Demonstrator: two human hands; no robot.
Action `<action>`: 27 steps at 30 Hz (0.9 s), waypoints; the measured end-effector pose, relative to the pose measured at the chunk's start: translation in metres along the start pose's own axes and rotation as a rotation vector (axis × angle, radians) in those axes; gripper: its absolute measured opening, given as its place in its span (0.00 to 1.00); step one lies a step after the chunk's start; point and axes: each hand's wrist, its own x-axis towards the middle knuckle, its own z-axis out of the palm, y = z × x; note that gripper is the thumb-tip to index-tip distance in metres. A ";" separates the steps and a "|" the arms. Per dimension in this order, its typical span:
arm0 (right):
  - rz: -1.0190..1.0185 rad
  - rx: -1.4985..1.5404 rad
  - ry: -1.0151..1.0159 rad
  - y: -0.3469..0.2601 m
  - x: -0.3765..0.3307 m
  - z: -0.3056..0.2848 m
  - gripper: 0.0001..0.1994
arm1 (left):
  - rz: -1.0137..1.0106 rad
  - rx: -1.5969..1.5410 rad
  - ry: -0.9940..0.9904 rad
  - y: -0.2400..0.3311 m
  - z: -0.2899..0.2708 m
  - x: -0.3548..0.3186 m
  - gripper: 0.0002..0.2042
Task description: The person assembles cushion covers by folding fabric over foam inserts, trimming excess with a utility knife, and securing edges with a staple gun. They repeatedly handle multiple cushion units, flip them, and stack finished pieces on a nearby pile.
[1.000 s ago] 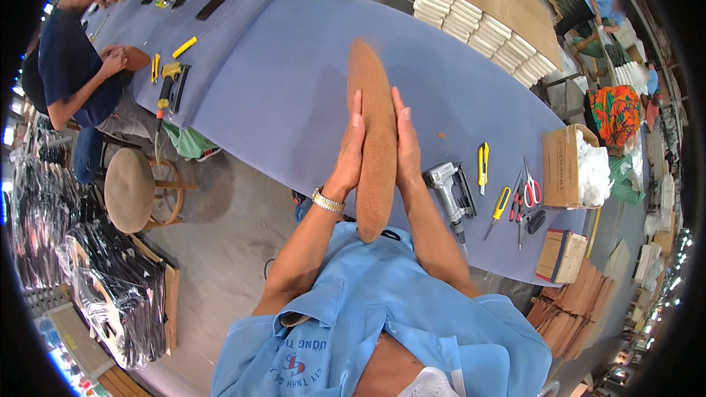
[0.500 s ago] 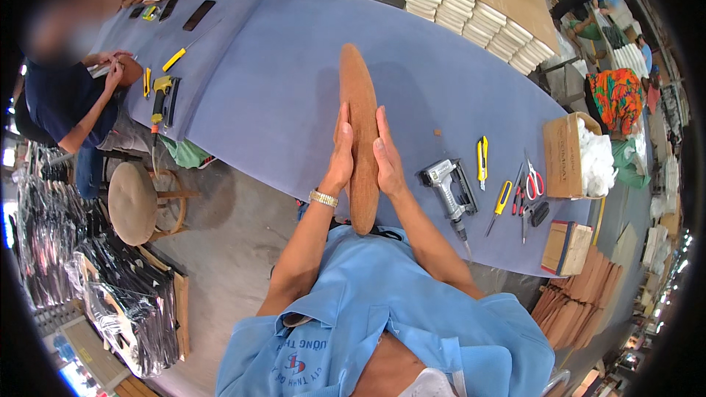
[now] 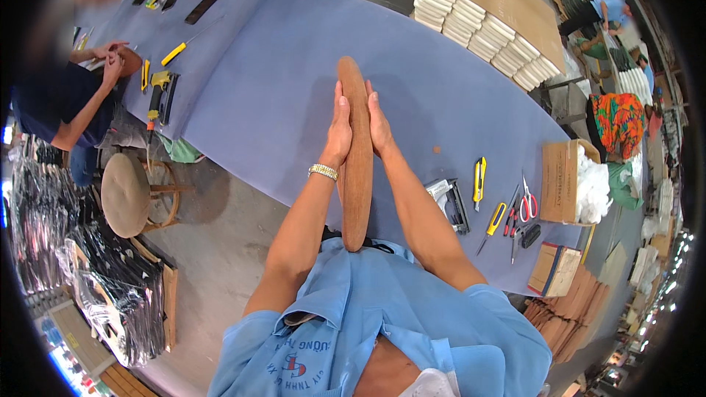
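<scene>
Lettering [image 3: 315, 344] in dark blue curves around a small red-and-blue emblem [image 3: 294, 367] on the light blue shirt [image 3: 412, 287], upside down from this view. Dark printing also runs up the side of an open cardboard box [image 3: 559, 187] filled with white material [image 3: 592, 187], too small to read with certainty. The brown pad [image 3: 357, 169] shows no marking on the side that faces up; it is long and narrow as seen on edge, rounded at both ends, rust-coloured, with a slightly mottled surface. It stands on edge in front of the person, its far end over the blue-grey tabletop [image 3: 279, 88] and its near end against the waist; whether it touches the tabletop cannot be told. The left hand [image 3: 340, 129] and the right hand [image 3: 379, 125] lie flat along its opposite sides, fingers straight, pressing it between the palms. A silver staple gun [image 3: 452, 204] lies beside the right forearm, with a yellow cutter [image 3: 479, 182] and red-handled scissors [image 3: 528, 207] farther right
</scene>
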 end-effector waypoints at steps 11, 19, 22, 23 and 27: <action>0.242 0.044 0.180 0.077 -0.073 -0.012 0.41 | -0.154 -0.156 0.011 -0.095 -0.023 -0.015 0.39; 0.168 0.259 0.124 0.049 -0.092 -0.011 0.31 | -0.236 -0.161 -0.074 -0.072 -0.014 -0.035 0.44; 0.088 0.279 0.158 0.053 -0.099 -0.025 0.31 | -0.138 0.079 -0.075 -0.033 0.006 -0.053 0.49; 0.060 0.297 0.161 0.052 -0.098 -0.027 0.31 | -0.099 0.105 -0.089 -0.030 0.008 -0.053 0.49; -0.064 0.388 0.182 0.048 -0.092 -0.028 0.30 | -0.047 0.202 -0.150 -0.012 0.009 -0.056 0.41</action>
